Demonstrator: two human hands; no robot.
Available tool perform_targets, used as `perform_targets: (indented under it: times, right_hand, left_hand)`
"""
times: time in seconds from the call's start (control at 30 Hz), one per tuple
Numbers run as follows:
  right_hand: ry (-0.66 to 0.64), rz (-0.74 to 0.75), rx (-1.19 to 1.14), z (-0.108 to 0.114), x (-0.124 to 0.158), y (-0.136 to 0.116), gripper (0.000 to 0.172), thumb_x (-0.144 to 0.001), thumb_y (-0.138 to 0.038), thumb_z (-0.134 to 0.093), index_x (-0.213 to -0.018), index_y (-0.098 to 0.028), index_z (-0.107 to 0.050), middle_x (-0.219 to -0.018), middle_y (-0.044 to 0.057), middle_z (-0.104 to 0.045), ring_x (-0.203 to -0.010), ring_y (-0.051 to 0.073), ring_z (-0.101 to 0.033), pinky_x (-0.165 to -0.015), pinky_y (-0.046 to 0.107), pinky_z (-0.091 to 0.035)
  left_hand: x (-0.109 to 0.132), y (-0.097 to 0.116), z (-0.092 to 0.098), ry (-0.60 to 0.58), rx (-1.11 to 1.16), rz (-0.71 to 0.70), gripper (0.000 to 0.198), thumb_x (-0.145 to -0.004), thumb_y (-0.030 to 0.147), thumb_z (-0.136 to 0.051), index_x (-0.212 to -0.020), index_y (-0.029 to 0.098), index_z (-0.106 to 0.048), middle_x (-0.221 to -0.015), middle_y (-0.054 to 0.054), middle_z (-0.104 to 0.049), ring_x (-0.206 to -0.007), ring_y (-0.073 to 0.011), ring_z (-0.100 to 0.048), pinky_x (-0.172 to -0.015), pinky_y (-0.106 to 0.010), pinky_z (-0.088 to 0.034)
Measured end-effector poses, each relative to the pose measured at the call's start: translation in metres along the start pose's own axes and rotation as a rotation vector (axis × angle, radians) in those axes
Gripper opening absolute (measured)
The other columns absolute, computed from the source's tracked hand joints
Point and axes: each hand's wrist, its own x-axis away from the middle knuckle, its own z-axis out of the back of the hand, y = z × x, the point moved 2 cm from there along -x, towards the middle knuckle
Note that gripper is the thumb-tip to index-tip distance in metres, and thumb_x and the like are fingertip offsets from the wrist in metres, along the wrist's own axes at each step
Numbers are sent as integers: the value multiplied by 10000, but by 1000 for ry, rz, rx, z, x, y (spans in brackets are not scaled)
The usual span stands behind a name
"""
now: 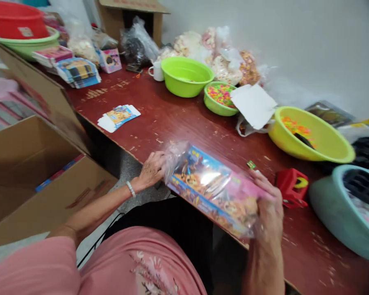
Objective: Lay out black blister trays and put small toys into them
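Between my hands, at the table's near edge, is a clear plastic bag with blue and pink printed boxes (207, 180) inside. My left hand (153, 167) is closed on the gathered plastic at the bag's left end. Its fingertips are partly lost in the crinkled film. Around the right end of the bag my right hand (269, 196) is wrapped, slightly blurred by motion. The bag tilts down to the right. Just beyond my right hand lies a small green-and-yellow piece (251, 164), and beside it a red box with a yellow mark (292, 187).
An open cardboard box (89, 186) stands at left, below the table. Flat printed cartons (119, 116) lie on the red tabletop (160, 119). Along the back are a green basin (187, 78), a small bowl of colourful pieces (219, 98), a yellow basin (322, 135) and a blue-grey tub (332, 205).
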Motion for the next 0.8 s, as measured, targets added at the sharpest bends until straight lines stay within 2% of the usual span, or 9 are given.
perform_targets:
  times: [0.07,0.13,0.23,0.33,0.4,0.53,0.67,0.73,0.8]
  right_hand:
    - [-54,-33,26,4,31,8,351,-920,-592,-688,-1135,-327,-769,-1578,58,-545,-1547,343,-405,-1299,595,-281]
    - [-100,-192,-12,4,56,23,496,-876,-563,-747,-1326,-360,-701,-1669,47,-438,-1586,364,-333,-1294,632,-270]
    - [-129,-441,-143,-4,77,41,708,-845,-552,-765,-1497,-353,-574,-1623,90,-503,-1501,388,-474,-1203,631,-426]
    - [-179,-489,-187,-18,75,44,667,-828,-572,-767,-1424,-294,-655,-1474,109,-650,-1393,381,-594,-1126,568,-527]
    - [-225,-459,-133,-27,68,39,661,-817,-544,-792,-1415,-290,-668,-1417,91,-694,-1395,360,-596,-1128,534,-536]
    - [-332,-438,-27,-41,58,28,651,-803,-513,-830,-1405,-311,-683,-1353,62,-734,-1400,340,-594,-1125,504,-547]
    - [-413,-459,16,-60,38,29,696,-745,-520,-885,-1384,-318,-695,-1399,65,-711,-1341,343,-639,-1106,471,-555]
    - [-434,-496,-11,-76,21,33,630,-744,-608,-853,-1269,-272,-760,-1290,97,-764,-1192,346,-723,-988,456,-617]
    - [-380,-455,-5,-95,1,36,610,-785,-754,-726,-1059,-215,-810,-1022,131,-819,-927,342,-784,-786,446,-656]
  left_hand:
    - [30,-1,8,5,176,225,458,-991,481,-514,-1346,234,-665,-1228,-128,-672,-1114,-309,-664,-984,-472,-543]
    - [54,0,10,-93,517,470,559,-981,597,-524,-1417,251,-576,-1132,-92,-665,-871,-239,-700,-765,-372,-573]
    - [73,2,12,-246,949,675,706,-914,773,-541,-1387,248,-544,-1117,-77,-650,-746,-201,-706,-656,-321,-555]
    - [73,1,15,-307,1052,687,692,-854,810,-611,-1228,229,-651,-1087,-75,-688,-701,-186,-685,-614,-299,-538]
    - [70,1,17,-297,1052,639,602,-833,714,-726,-1195,234,-689,-1099,-82,-729,-765,-204,-696,-652,-301,-548]
    - [70,5,24,-262,1217,539,675,-765,520,-880,-1344,272,-634,-1247,-89,-749,-1078,-286,-720,-934,-401,-570]
    - [74,2,29,-188,1395,553,813,-673,512,-926,-1375,231,-628,-1205,-137,-767,-1102,-340,-730,-980,-485,-561]
    - [74,-1,30,-123,1464,551,806,-652,487,-927,-1356,211,-648,-1143,-153,-780,-1062,-358,-742,-945,-497,-577]
    - [72,-2,30,-42,1510,504,757,-659,444,-914,-1332,199,-668,-1098,-155,-787,-1010,-354,-756,-920,-490,-589]
